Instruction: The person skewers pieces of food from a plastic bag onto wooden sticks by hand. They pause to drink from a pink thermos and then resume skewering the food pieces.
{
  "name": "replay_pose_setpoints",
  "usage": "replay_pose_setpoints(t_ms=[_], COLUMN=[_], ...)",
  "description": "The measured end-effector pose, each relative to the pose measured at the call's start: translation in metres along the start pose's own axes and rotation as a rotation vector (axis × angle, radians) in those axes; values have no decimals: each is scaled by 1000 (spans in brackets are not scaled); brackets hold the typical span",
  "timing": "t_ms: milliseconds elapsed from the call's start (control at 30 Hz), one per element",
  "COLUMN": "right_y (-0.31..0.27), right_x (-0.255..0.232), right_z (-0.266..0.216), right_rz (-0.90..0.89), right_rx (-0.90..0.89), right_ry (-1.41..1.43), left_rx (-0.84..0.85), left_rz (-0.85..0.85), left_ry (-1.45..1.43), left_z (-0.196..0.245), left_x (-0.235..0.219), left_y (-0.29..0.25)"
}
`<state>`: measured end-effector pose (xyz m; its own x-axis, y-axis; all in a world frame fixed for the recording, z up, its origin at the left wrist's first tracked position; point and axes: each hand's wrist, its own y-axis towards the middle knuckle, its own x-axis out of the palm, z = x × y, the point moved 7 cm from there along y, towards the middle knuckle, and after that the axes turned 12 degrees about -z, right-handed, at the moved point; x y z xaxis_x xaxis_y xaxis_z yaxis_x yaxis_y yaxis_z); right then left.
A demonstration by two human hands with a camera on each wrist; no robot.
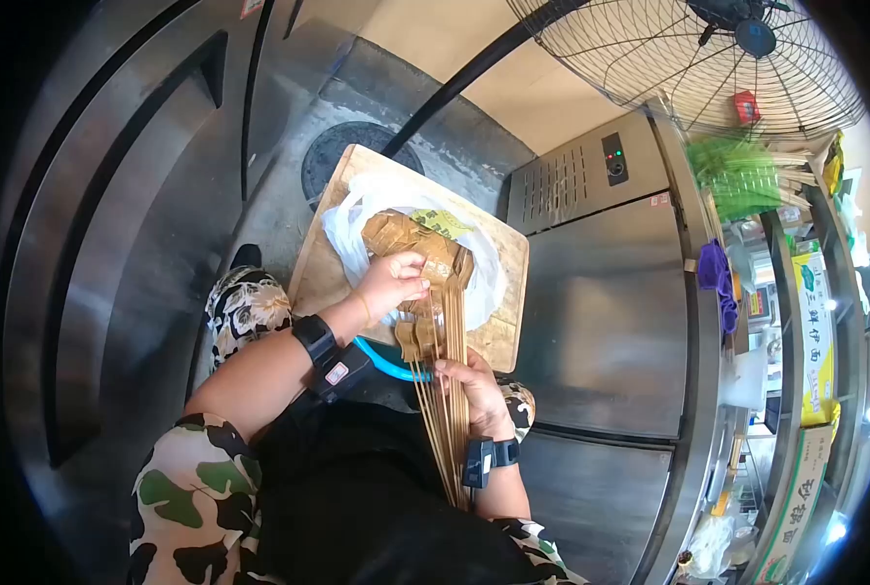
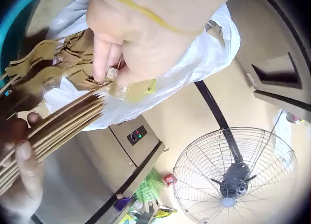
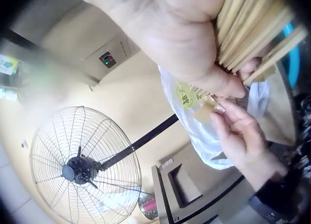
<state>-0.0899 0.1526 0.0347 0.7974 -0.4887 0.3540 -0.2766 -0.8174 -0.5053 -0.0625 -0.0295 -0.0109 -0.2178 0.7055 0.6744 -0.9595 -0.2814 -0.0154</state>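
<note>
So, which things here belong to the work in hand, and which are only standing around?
In use:
- left hand, pinching a tofu-skin piece
- right hand, gripping the bamboo skewers
- white plastic bag of pieces
- wooden board

Standing around:
- floor fan
- steel fridge
- purple cloth

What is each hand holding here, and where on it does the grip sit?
The right hand grips a bundle of bamboo skewers partway along their shafts. The left hand pinches a thin brown slice by its edge, over the white plastic bag.
</note>
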Motion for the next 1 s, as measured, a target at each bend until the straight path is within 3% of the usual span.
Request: replay_pose_setpoints(t_ms=[67,200,300,400,600,700,900,1000], right_y=[-1,-5,-3,-4,-3,-3,-4,-3], right_x=[-1,-1,0,5,5,3,6,1], right_z=[0,-4,-4,-4,-3,-2,-4,-1], right_rz=[12,24,17,8,0,-9,-4,-13], right_rx=[-2,-7,-1,5,1,-1,-1,-11], right_ry=[7,-1,14,-6,3,-1,14,21], left_rx=[55,-20,44,-34,-59,-153,-360,-435], left_rz=[-43,-91,38,140,266,139,49,-46], left_ry=[13,29,343,63,45,175,-207,-196], left_z=[-3,-5,5,1,-1,-9,-35,-37], left_x=[3,24,9,3,0,-4,-2,7], left_y=[2,-9,-3,-7,-10,-2,-8,-12])
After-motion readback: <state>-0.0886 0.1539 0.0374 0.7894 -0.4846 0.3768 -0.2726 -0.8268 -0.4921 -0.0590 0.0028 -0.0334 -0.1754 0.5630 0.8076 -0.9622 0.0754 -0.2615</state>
